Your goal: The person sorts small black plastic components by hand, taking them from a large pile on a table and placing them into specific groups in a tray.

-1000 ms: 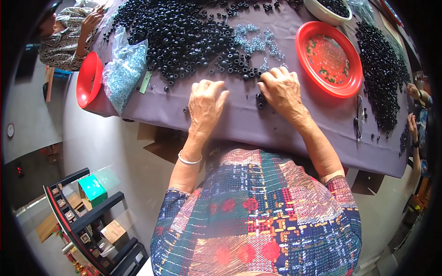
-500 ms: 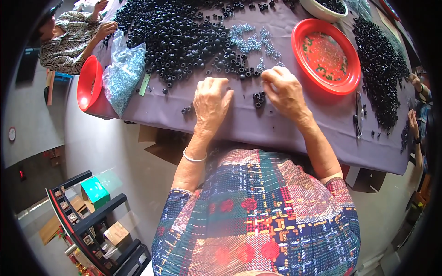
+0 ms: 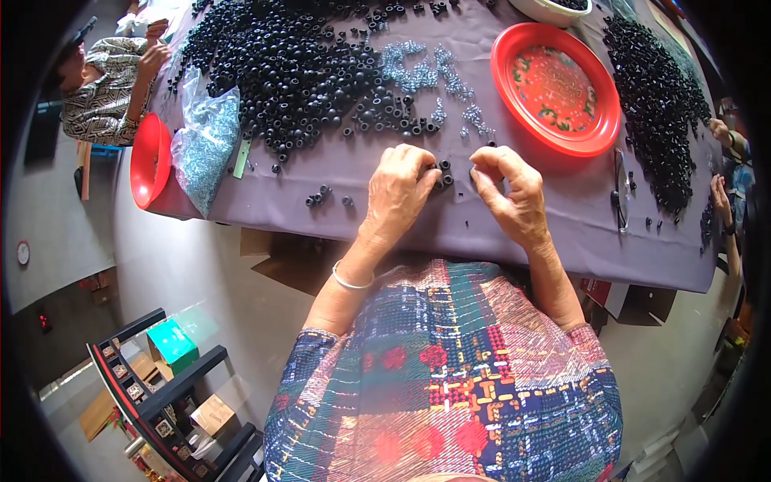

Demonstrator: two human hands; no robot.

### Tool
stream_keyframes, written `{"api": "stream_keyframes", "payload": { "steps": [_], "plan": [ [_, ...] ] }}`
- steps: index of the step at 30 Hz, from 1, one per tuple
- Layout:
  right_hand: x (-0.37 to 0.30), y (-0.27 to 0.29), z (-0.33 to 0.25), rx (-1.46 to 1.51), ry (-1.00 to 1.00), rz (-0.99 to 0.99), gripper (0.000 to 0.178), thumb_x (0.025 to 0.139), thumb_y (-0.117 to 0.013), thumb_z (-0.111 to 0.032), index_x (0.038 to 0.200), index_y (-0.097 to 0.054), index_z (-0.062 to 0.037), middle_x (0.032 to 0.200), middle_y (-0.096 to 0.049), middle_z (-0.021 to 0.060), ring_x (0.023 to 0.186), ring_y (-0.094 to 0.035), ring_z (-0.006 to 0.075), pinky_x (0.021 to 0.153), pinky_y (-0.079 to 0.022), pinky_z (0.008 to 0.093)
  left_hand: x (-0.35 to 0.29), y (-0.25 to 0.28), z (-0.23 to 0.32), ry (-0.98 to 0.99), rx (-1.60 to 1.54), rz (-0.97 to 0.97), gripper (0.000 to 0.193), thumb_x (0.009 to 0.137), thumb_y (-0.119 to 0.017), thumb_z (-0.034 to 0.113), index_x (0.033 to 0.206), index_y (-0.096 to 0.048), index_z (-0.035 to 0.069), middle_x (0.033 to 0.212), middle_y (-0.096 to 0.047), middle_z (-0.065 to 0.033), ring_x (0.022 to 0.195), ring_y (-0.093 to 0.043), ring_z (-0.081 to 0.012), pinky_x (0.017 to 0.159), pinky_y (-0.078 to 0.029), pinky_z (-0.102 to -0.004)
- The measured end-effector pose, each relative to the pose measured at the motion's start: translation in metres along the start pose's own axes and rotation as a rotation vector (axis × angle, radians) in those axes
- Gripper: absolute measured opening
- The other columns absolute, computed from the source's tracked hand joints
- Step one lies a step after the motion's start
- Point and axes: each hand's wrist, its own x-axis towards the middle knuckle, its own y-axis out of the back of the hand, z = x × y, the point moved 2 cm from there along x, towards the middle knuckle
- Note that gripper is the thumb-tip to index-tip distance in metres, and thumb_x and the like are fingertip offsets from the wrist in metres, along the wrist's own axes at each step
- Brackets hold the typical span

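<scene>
Both hands rest on the purple cloth near the table's front edge: the left hand is curled over a small cluster of black rings, fingertips touching them, while the right hand pinches its thumb and forefinger together, on what I cannot tell. Beyond lie a big heap of black rings, a scatter of clear beads and a red plate; a bag of beads and a red bowl sit left.

I sit at a table covered in a dull purple cloth, over a pale grey floor in even daylight. To my lower left stands a dark shelf rack holding a green box and brown cartons. Flattened cardboard lies under the table's edge.
</scene>
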Motion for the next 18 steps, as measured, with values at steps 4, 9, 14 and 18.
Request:
{"api": "stream_keyframes", "payload": {
  "steps": [4,9,14,18],
  "plan": [
    [-0.006,-0.001,0.000,0.188,-0.084,-0.091,0.010,0.082,-0.063,0.004,0.090,-0.062,0.0006,0.082,-0.058,0.0030,0.074,-0.055,0.0089,0.068,-0.045,0.0228,-0.008,0.014,0.000,0.380,-0.837,-0.029,0.015,0.082,-0.067,0.007,0.096,-0.063,0.005,0.092,-0.066,-0.0080,0.078,-0.063,-0.0147,0.061,-0.048,-0.0250],
    [-0.009,-0.006,-0.005,0.414,-0.132,-0.123,0.010,0.082,-0.064,0.005,0.091,-0.062,0.0012,0.087,-0.059,0.0018,0.079,-0.055,0.0082,0.071,-0.044,0.0219,-0.031,0.013,-0.006,0.712,-1.852,-0.096,0.028,0.086,-0.063,0.006,0.114,-0.058,0.001,0.103,-0.063,-0.0102,0.083,-0.063,-0.0132,0.063,-0.050,-0.0203],
    [-0.015,-0.017,-0.017,0.537,-0.297,-0.147,0.009,0.082,-0.064,0.006,0.090,-0.062,0.0019,0.088,-0.060,0.0021,0.083,-0.055,0.0076,0.072,-0.044,0.0208,-0.045,0.011,-0.001,0.738,-1.846,-0.103,0.030,0.087,-0.062,0.006,0.117,-0.057,0.002,0.104,-0.063,-0.0100,0.084,-0.062,-0.0139,0.064,-0.049,-0.0214],
    [-0.014,-0.025,-0.018,0.456,-0.175,-0.154,0.011,0.081,-0.065,0.007,0.090,-0.063,0.0021,0.088,-0.060,0.0040,0.082,-0.055,0.0089,0.071,-0.044,0.0215,-0.049,0.010,0.006,0.759,-1.841,-0.100,0.025,0.087,-0.062,0.005,0.111,-0.058,0.001,0.097,-0.064,-0.0089,0.084,-0.062,-0.0146,0.066,-0.049,-0.0237]
  ]
}}
